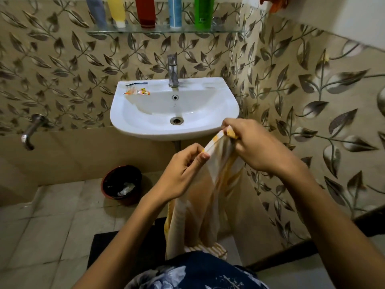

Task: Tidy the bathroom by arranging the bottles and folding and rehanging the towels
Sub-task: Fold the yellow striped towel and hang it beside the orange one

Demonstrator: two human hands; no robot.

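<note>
Both hands up in front of the sink (145, 130), each gripping the top edge of one towel (212, 197). Left hand (181, 172) pinches the edge between thumb and curled fingers, low and left. Right hand (254, 144) clamps the same edge higher up, to the right, fingers curled round a bunched yellow corner. Short stretch of towel edge runs taut between the two hands, sloping up toward the right one.

Towel is white-and-yellow striped, hangs straight down from the hands in loose folds, in front of the person's torso; lower end bunches near the floor, just above the dark patterned clothing at frame bottom. Not folded, not on any rail.

Bottles sit upright in a row on the glass shelf (227, 29) above the tap (173, 69): grey bottle (96, 11), yellow bottle (116, 11), red bottle (145, 11), blue bottle (174, 11), green bottle (203, 11), left to right. Tops cut off by the frame.

On the sink's back-left ledge: a dark comb (136, 84) and a small orange sachet (137, 92), just beside each other. Red bin (121, 184) with a black liner on the floor, below-left of the sink. Wall spout (31, 130) at far left. Dark mat (104, 251) underfoot.
</note>
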